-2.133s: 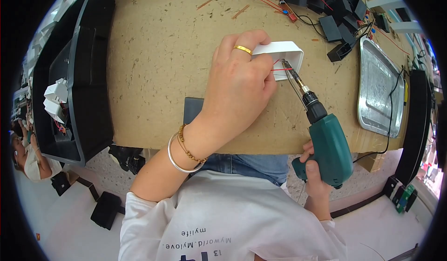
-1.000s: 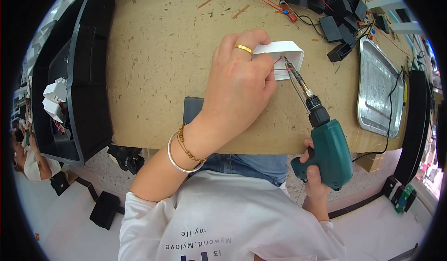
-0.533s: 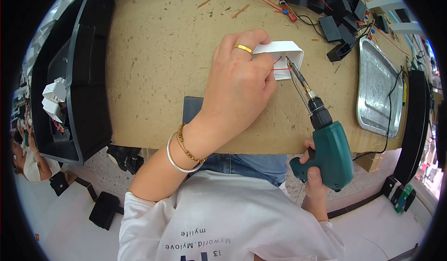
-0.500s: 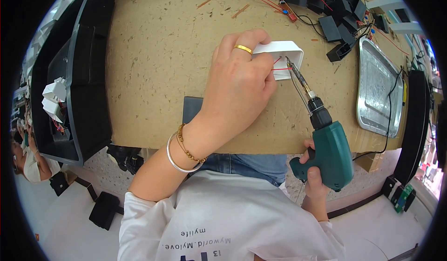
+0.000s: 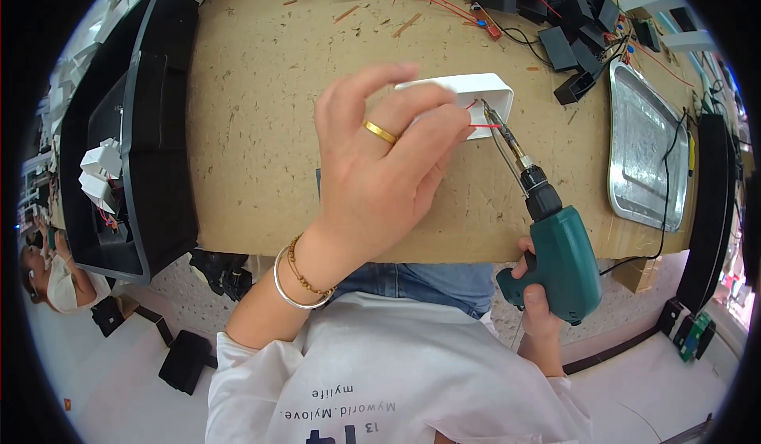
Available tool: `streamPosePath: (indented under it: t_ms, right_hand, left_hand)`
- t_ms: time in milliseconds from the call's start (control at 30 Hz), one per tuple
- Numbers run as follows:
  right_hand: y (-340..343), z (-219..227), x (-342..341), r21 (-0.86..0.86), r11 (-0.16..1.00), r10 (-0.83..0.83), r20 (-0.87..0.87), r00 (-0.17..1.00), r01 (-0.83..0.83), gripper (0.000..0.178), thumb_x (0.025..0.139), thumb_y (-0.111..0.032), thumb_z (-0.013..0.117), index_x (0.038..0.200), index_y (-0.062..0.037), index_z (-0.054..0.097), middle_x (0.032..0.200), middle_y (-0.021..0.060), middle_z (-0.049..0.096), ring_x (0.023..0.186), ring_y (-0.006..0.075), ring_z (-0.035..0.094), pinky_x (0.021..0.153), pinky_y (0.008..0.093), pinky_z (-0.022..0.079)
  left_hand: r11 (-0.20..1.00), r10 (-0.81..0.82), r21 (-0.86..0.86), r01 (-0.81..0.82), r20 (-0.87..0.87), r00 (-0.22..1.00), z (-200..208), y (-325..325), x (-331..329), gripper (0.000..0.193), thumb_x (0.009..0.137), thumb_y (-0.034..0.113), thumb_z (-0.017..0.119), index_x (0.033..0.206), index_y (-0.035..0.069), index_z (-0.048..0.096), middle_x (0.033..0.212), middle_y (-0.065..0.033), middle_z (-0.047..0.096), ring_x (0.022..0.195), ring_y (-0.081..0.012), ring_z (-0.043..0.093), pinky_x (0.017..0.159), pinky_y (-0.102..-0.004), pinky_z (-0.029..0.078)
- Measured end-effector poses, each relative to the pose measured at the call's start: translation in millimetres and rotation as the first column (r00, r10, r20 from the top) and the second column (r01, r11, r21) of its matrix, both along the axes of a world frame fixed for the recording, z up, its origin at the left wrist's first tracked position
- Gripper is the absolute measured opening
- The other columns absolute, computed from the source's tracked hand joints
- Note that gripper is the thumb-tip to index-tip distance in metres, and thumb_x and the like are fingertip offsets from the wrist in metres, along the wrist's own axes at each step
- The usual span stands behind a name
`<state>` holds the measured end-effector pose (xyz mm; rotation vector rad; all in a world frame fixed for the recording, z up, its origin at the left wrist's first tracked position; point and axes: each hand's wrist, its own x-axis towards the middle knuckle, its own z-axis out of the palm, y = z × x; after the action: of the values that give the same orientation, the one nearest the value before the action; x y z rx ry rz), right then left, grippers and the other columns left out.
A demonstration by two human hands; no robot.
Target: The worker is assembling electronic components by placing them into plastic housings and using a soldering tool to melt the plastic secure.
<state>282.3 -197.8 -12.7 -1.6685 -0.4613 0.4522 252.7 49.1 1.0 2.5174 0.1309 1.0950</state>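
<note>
A white open plastic case [image 5: 495,87] lies on the cardboard-covered table, its inner side up. My left hand [image 5: 380,155] reaches over its left end, one finger raised and the others closed in a pinch. From the pinched fingertips a red wire [image 5: 485,125] runs into the case; the exact grip is hidden behind the fingers. My right hand [image 5: 535,293] is wrapped around the handle of a green soldering gun [image 5: 567,262]. The gun's metal tip, with a thin feed tube beside it, points into the case next to the wire end.
At the left stands a black bin [image 5: 151,158] with white case parts [image 5: 101,174] in it. A metal tray [image 5: 646,151] with a black cable across it lies at the right. Black boxes [image 5: 561,47], red wires and small boards are heaped at the back right.
My left hand has moved left and its grip on the case has loosened, one finger lifting off. The soldering gun stays almost in place, its tip still in the case.
</note>
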Motion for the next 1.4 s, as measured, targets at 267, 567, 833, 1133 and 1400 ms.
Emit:
streamPosePath:
  t_ms: [267,567,833,1133,1400]
  right_hand:
    - [-4,-2,2,-0.024,0.999,0.044,0.022,0.999,-0.043,0.061,0.079,-0.043,0.065,0.114,0.006,0.053,0.101,0.0163,0.059,0.072,0.0123,0.054,0.067,0.0265,0.044]
    - [-1,1,-1,-0.049,0.999,0.019,-0.018,1.0,-0.02,0.062,0.079,-0.042,0.065,0.116,0.0055,0.053,0.101,0.0158,0.059,0.073,0.0125,0.054,0.069,0.0272,0.044]
    - [-1,1,-2,-0.042,0.999,0.014,-0.042,0.999,-0.016,0.063,0.079,-0.042,0.065,0.116,0.0068,0.052,0.1,0.0157,0.059,0.075,0.013,0.055,0.07,0.0281,0.045]
    - [2,3,2,-0.04,0.997,0.073,0.016,0.997,-0.073,0.063,0.08,-0.042,0.065,0.116,0.0074,0.051,0.097,0.015,0.059,0.074,0.0132,0.055,0.068,0.027,0.045]
    - [6,2,4,-0.031,0.998,0.049,0.015,0.999,-0.049,0.061,0.081,-0.041,0.064,0.115,0.0072,0.051,0.099,0.0154,0.059,0.073,0.0125,0.053,0.067,0.0263,0.044]
  left_hand:
    - [0.99,-0.023,-0.14,0.027,0.029,0.999,-6,2,2,0.02,0.07,0.009,0.071,0.088,0.011,0.063,0.086,0.0,0.061,0.091,-0.0228,0.053,0.083,-0.0404,0.037]
    - [0.996,0.082,0.035,-0.079,-0.089,0.993,-16,-3,17,0.011,0.073,0.005,0.069,0.078,0.005,0.059,0.118,-0.0068,0.052,0.089,-0.0245,0.056,0.079,-0.0362,0.044]
    - [0.963,0.189,0.213,-0.164,-0.101,0.977,-17,-6,18,0.011,0.072,0.009,0.069,0.077,0.007,0.06,0.116,-0.002,0.054,0.088,-0.0223,0.056,0.076,-0.0348,0.043]
    - [0.939,0.19,0.3,-0.165,-0.058,0.98,-12,-9,20,0.012,0.073,0.008,0.066,0.081,0.006,0.057,0.109,-0.003,0.056,0.092,-0.0239,0.055,0.08,-0.0373,0.042]
    - [0.964,0.179,0.219,-0.151,-0.115,0.977,-18,-14,25,0.009,0.076,0.009,0.057,0.08,0.001,0.056,0.101,-0.0107,0.053,0.093,-0.0256,0.052,0.079,-0.0376,0.041]
